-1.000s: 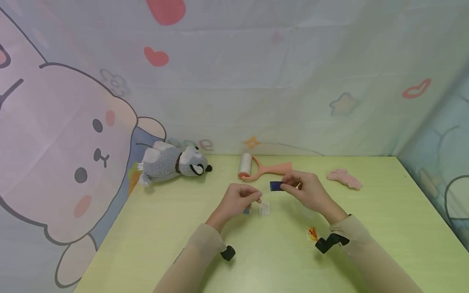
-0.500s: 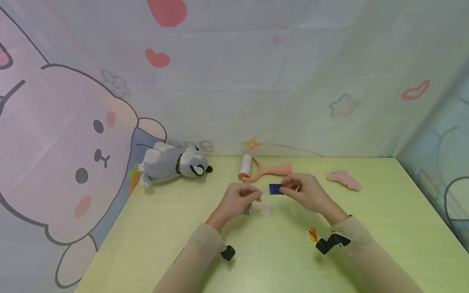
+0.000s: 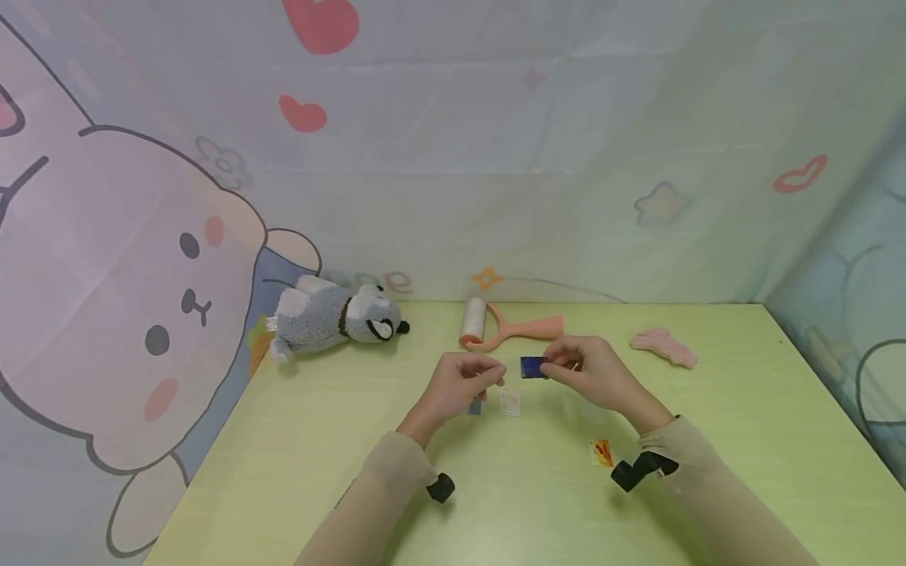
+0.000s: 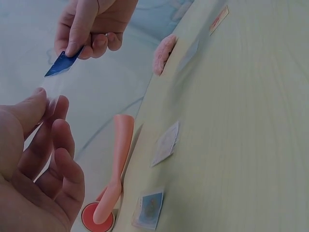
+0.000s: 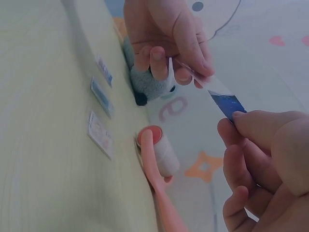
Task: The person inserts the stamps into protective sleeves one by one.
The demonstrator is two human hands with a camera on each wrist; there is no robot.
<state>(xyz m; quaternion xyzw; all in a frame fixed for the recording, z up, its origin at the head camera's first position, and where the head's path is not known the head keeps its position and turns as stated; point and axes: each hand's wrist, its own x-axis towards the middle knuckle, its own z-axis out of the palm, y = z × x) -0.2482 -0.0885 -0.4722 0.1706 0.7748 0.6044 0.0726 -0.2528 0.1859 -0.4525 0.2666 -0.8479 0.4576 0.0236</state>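
In the head view my left hand [image 3: 460, 381] and right hand [image 3: 586, 369] are raised over the table, facing each other. Between right thumb and fingers I pinch a small dark blue postage stamp [image 5: 228, 104] with a toothed edge. A clear plastic sleeve [image 5: 215, 87] is pinched by my left thumb and fingers and reaches across to the stamp, overlapping it in the right wrist view. Below the hands lie a pale stamp [image 3: 510, 403] and a bluish stamp [image 3: 475, 406], the latter partly hidden by my left hand. An orange-and-yellow stamp [image 3: 600, 453] lies beside my right wrist.
At the table's back stands out a lint roller [image 3: 524, 327] with an orange handle, lying down. A grey plush dog [image 3: 318, 318] lies at the back left, a small pink fuzzy item [image 3: 664, 347] at the right. Another pale translucent piece [image 4: 188, 55] is on the table.
My right hand and the blue stamp have lowered slightly, and more of the stamp's face shows. The left hand has stayed nearly still.
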